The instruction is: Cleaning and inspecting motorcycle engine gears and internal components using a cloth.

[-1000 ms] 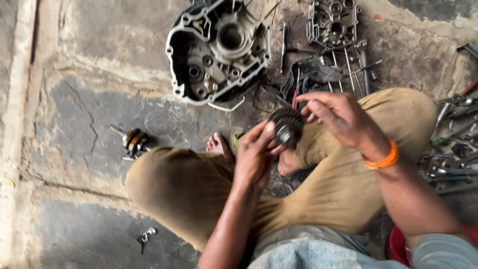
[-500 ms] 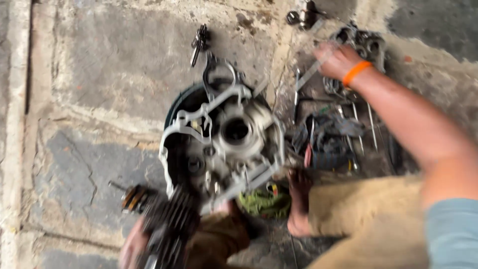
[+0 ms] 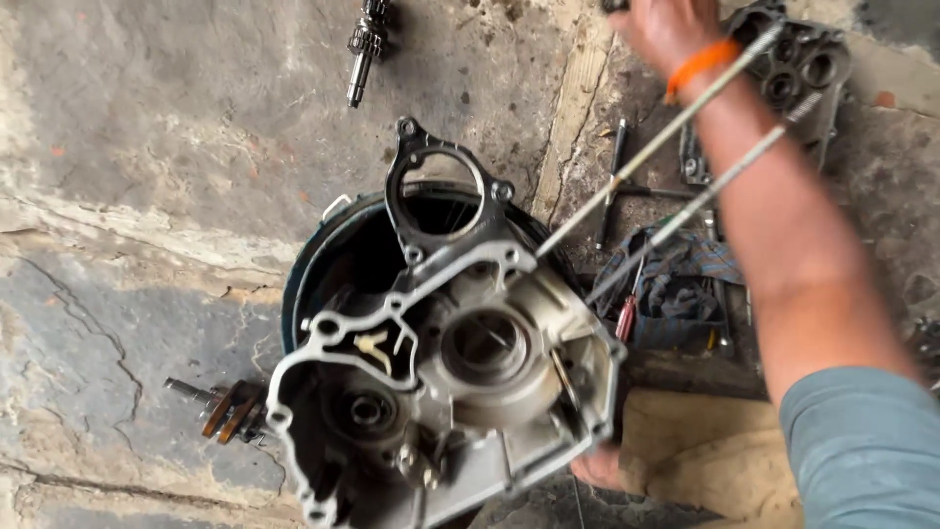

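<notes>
Beyond the grey cast-aluminium engine crankcase half (image 3: 460, 382), our right hand (image 3: 666, 29) reaches towards a second grey casing (image 3: 798, 59); its grip we cannot tell. Left hand unseen.

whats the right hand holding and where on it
It cannot be told: the right hand reaches to the frame's top edge, fingers cut off. Two long studs cross in front of its wrist, rising from the engine case.
</notes>
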